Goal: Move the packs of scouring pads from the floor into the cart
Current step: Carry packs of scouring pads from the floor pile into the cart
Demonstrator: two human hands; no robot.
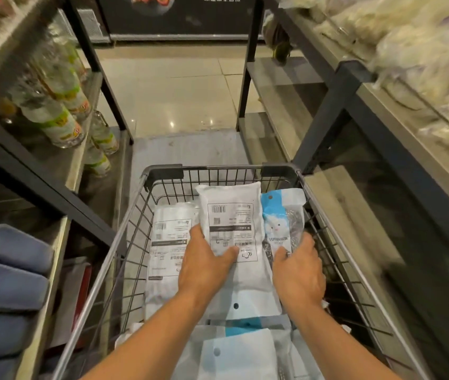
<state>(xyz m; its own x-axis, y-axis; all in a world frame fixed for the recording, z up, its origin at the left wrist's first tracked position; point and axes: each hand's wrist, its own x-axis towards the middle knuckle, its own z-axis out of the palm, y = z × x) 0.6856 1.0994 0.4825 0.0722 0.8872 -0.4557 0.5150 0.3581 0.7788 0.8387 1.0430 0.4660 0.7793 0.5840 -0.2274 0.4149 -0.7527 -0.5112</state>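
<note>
A wire shopping cart (146, 187) fills the lower middle of the head view. Inside it lie several packs of scouring pads. My left hand (204, 261) grips a white pack (231, 215) with its printed back side up, thumb on top. My right hand (298, 272) grips a pack with a blue cartoon front (280, 223), which stands against the cart's right side. Another white pack (168, 242) lies flat at the cart's left. More packs (239, 349) are piled at the near end, under my forearms.
Dark metal shelving flanks the cart closely on both sides. Bottles (59, 113) lie on the left shelf, blue jugs (4, 270) lower left, pale bagged goods (423, 50) on the upper right shelf. Tiled floor (179, 100) stretches ahead of the cart.
</note>
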